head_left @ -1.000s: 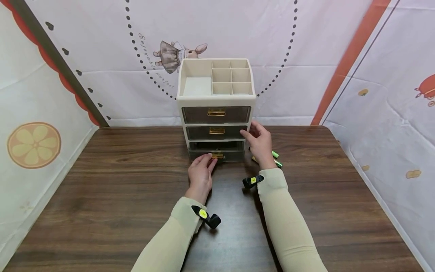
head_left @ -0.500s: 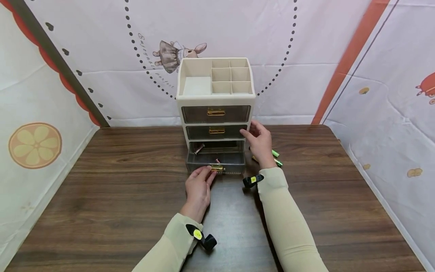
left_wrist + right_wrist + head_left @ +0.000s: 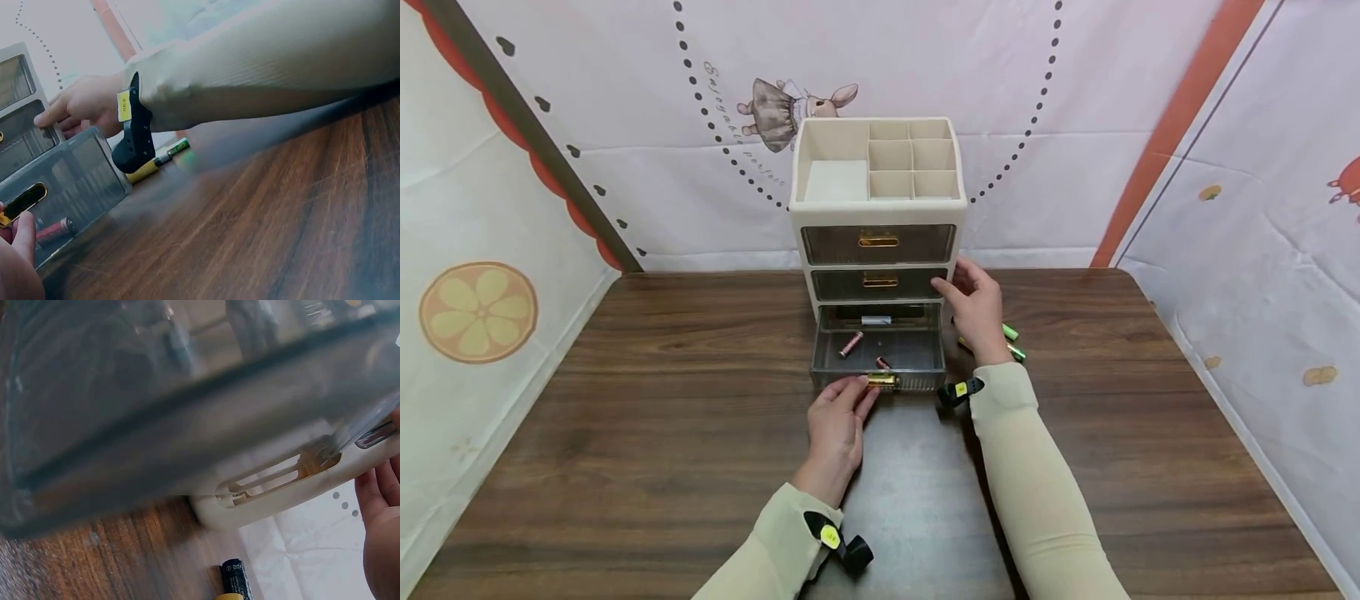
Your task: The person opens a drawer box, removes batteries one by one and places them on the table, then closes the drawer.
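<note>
A white desk organizer (image 3: pixel 878 212) with three smoky clear drawers stands at the table's far side. Its bottom drawer (image 3: pixel 917 380) is pulled out; the upper two are in. My left hand (image 3: pixel 835 429) pinches the gold handle (image 3: pixel 883 380) of that drawer between thumb and fingers. A pink battery (image 3: pixel 851 344), a dark red battery (image 3: pixel 882 363) and a whitish battery (image 3: pixel 876 320) lie inside. With thumb on the front edge and fingers along the side, my right hand (image 3: pixel 980 321) holds the organizer's right side. In the right wrist view, the drawer covers much of the frame.
Green batteries (image 3: pixel 1011 332) and a yellow one (image 3: pixel 144 171) lie on the table right of the organizer, partly behind the right hand. A black battery (image 3: pixel 235 577) shows there too. The brown wooden table (image 3: pixel 662 433) meets a printed cloth backdrop (image 3: pixel 1037 208).
My left hand has drawn the bottom drawer out toward me, and the batteries inside have come into view. My right hand has stayed on the organizer's side.
</note>
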A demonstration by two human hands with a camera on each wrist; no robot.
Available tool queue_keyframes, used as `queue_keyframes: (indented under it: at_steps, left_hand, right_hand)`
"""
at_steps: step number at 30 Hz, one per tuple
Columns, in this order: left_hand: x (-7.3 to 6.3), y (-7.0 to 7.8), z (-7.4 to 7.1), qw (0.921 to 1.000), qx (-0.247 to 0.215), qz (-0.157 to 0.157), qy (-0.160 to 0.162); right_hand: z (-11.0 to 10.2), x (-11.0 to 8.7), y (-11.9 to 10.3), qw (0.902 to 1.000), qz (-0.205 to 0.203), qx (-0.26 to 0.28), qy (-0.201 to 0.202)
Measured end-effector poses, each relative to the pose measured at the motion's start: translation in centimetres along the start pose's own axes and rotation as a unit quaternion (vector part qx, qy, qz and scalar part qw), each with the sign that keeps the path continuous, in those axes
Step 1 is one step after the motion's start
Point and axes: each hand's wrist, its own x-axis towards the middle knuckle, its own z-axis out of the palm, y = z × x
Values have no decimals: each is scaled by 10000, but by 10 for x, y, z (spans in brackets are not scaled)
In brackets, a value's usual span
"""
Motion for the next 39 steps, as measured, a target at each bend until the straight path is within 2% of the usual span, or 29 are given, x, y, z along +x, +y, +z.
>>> queue_keyframes:
  at_steps: [9,14,16,21,27,31,35,37,39]
  left_hand:
    - [-3,-1,-1,10000,29,16,-36]
    - [-5,-1,-3,9998,95,111,-124]
    - [-4,0,-4,9996,164,128,-166]
    - [-5,3,-6,9989,383,104,-231]
    - [-11,13,-9,9944,942,333,-334]
    - [-19,27,-6,9841,1525,725,-546]
    - [-24,45,1,9687,2047,1185,-758]
    - [-24,53,4,9542,2508,1351,-915]
    - [-21,62,8,9274,3234,1519,-1110]
  right_hand:
    - [-2,-3,-1,9998,217,12,38]
    - [-2,-13,-19,9998,186,-62,-25]
    - [-2,-12,-19,9998,174,-47,-25]
    - [-3,-3,-3,10000,74,62,-9]
    - [-4,-1,-2,10000,-13,27,-19]
    - [-3,-1,-2,10000,-59,28,-26]
    - [-3,0,-2,9999,-51,78,-46]
    - [-2,0,-1,9999,-23,91,-49]
    - [-2,0,-1,9999,1,103,-42]
